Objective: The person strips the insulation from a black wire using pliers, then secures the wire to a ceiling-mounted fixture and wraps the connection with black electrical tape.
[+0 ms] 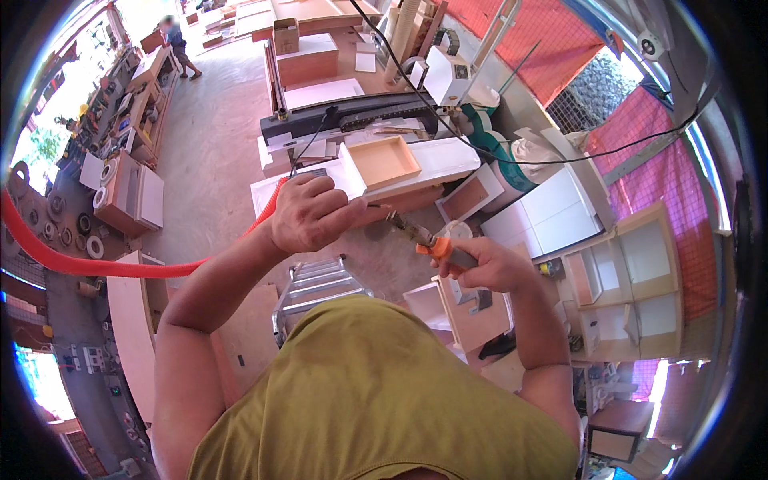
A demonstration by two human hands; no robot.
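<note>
My left hand (314,214) is closed, with a thin black cable (310,142) running down into it and a short dark end showing past the thumb. A red corrugated hose (120,266) curves from the left edge up behind that hand. My right hand (492,268) grips pliers with orange and grey handles (438,250), their metal jaws pointing up-left at the short cable end; I cannot tell if they touch it.
An aluminium ladder (316,280) stands below me. Ahead are a shallow wooden drawer (382,164) on a white board (448,162) and stacked panels (308,54). A person (178,52) stands beside a cluttered bench (136,108); wooden cabinets (628,288) are at right.
</note>
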